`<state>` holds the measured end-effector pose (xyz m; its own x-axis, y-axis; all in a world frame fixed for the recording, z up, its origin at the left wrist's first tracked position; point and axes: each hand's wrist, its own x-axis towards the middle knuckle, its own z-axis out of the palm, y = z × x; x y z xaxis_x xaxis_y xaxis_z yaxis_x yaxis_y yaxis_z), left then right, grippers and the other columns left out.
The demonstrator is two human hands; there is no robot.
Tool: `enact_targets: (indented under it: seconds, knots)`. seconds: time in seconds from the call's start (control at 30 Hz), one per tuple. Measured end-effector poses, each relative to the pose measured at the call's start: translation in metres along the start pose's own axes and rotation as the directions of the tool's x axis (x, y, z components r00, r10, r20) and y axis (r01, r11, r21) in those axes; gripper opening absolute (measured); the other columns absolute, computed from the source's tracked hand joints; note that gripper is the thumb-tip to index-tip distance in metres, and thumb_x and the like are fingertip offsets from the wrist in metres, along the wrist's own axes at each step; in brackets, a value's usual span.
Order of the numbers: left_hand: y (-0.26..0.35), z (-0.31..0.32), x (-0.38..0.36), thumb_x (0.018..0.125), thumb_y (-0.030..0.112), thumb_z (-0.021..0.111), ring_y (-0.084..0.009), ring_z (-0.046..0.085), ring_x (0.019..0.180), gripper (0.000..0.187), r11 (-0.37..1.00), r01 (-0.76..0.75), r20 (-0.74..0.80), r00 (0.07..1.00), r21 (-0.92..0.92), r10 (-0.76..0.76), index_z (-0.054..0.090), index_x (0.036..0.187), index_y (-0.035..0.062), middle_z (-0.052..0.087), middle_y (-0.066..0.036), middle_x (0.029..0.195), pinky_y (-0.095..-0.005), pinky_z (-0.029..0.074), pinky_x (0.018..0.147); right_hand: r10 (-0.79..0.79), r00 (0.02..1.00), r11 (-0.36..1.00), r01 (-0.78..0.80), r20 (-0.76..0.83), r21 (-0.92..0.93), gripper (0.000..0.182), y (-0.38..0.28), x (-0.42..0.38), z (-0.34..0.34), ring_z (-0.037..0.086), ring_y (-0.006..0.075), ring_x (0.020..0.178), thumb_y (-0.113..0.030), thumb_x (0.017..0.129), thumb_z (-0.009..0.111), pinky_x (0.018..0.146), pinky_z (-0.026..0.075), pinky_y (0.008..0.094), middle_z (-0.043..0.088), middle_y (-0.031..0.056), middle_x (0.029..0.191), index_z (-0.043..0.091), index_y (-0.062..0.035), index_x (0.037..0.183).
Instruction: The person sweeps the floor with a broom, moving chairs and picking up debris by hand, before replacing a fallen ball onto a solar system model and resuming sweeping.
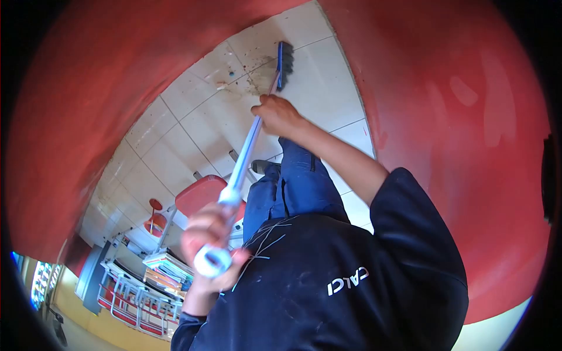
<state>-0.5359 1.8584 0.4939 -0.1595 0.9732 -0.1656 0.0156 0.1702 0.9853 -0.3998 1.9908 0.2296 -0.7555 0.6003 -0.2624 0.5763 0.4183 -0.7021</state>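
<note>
A broom with a pale blue-and-white handle (244, 155) slants across the view. Its blue head with dark bristles (285, 65) is on the tiled floor at the top. My right hand (279, 114) is closed around the handle a short way behind the head, arm stretched forward. Near my chest, my left hand (213, 237) wraps around the handle by its hollow white end; motion blurs its fingers. Brownish dirt (253, 76) and small bits of litter lie on the tiles left of the bristles.
Red walls (445, 128) curve up on both sides of the white tiles (187, 131). A red chair (202, 196) stands by my left leg. Farther left are a red dustpan-like object (155, 222), stacked books or papers (168, 272) and white metal frames (137, 304).
</note>
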Motion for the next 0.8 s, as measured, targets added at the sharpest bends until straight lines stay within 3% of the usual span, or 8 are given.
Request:
enact_targets:
  seconds: [0.03,0.13,0.27,0.37,0.43,0.57,0.67,0.8]
  knots:
    - [0.013,-0.004,0.004,0.075,0.021,0.08,-0.0249,0.057,0.099,0.04,0.997,-0.07,-0.012,0.998,-0.04,0.07,0.043,0.088,0.0152,0.05,-0.003,0.091,-0.0515,0.038,0.1,0.052,0.997,0.998,-0.05,-0.063,0.034,0.015,-0.015,-0.017,-0.008,0.061,0.0385,0.088,-0.007,0.069,0.06,0.078,0.051,0.0458,0.06,0.0209,0.09,0.066,-0.0042,0.083]
    - [0.02,-0.006,0.018,0.076,0.024,0.078,-0.022,0.057,0.09,0.038,0.984,0.03,-0.027,0.999,-0.174,-0.035,0.042,0.086,0.0162,0.049,-0.002,0.082,-0.0526,0.037,0.103,0.302,0.934,0.953,-0.298,-0.194,0.046,0.014,-0.024,-0.067,-0.003,0.06,0.0374,0.086,-0.005,0.065,0.064,0.075,0.051,0.0454,0.058,0.0196,0.086,0.065,-0.005,0.078]
    - [-0.061,0.035,0.044,0.079,0.016,0.074,-0.0265,0.058,0.092,0.03,0.94,0.26,0.208,0.954,-0.22,-0.215,0.046,0.089,0.0092,0.053,-0.006,0.086,-0.0473,0.044,0.094,0.644,0.764,0.761,-0.635,-0.042,0.133,0.014,0.023,-0.156,0.049,0.062,0.0369,0.09,-0.006,0.067,0.062,0.08,0.05,0.0471,0.063,0.0193,0.085,0.068,-0.0071,0.08]
    - [-0.114,0.106,0.051,0.086,0.013,0.068,-0.0201,0.06,0.095,0.019,0.898,0.438,0.33,0.853,-0.035,-0.403,0.051,0.085,0.0057,0.06,-0.007,0.092,-0.0377,0.047,0.091,0.765,0.642,0.637,-0.766,0.057,0.08,0.019,0.079,-0.227,0.086,0.062,0.0358,0.093,-0.005,0.067,0.06,0.082,0.05,0.0448,0.066,0.0199,0.088,0.07,-0.0062,0.083]
    - [-0.141,0.146,0.042,0.083,0.007,0.072,-0.0154,0.056,0.086,0.021,0.894,0.413,0.295,0.888,-0.175,-0.352,0.051,0.077,0.0054,0.057,-0.005,0.085,-0.0304,0.045,0.079,0.703,0.709,0.701,-0.703,0.055,0.12,0.015,0.117,-0.257,0.102,0.062,0.0388,0.089,-0.002,0.067,0.056,0.079,0.049,0.0476,0.064,0.0215,0.084,0.068,-0.0062,0.075]
    - [-0.124,0.132,0.028,0.083,0.006,0.071,-0.0163,0.055,0.087,0.022,0.967,0.215,0.256,0.951,-0.139,-0.175,0.05,0.076,0.0058,0.056,-0.005,0.084,-0.0376,0.043,0.095,0.627,0.779,0.779,-0.627,0.008,-0.026,0.013,0.145,-0.197,0.066,0.062,0.0388,0.089,0.0,0.065,0.058,0.079,0.05,0.0466,0.063,0.0214,0.08,0.066,-0.0049,0.074]
    - [-0.101,0.102,0.036,0.089,0.013,0.065,-0.0202,0.055,0.096,0.02,0.995,0.092,0.087,0.992,-0.047,-0.088,0.047,0.083,0.0078,0.053,-0.006,0.091,-0.0493,0.035,0.106,0.341,0.939,0.934,-0.335,0.036,-0.125,0.014,0.146,-0.12,0.037,0.064,0.0351,0.09,-0.004,0.064,0.064,0.081,0.051,0.0446,0.066,0.0192,0.085,0.068,-0.0051,0.078]
    - [-0.085,0.094,0.017,0.089,0.016,0.066,-0.0195,0.054,0.098,0.022,0.984,-0.112,0.03,0.994,0.135,0.109,0.046,0.082,0.0086,0.051,-0.006,0.093,-0.0519,0.03,0.109,0.097,0.973,0.983,-0.127,-0.209,-0.133,0.012,0.117,-0.026,0.001,0.063,0.0352,0.09,-0.005,0.068,0.065,0.081,0.052,0.0423,0.065,0.0178,0.088,0.069,-0.0067,0.079]
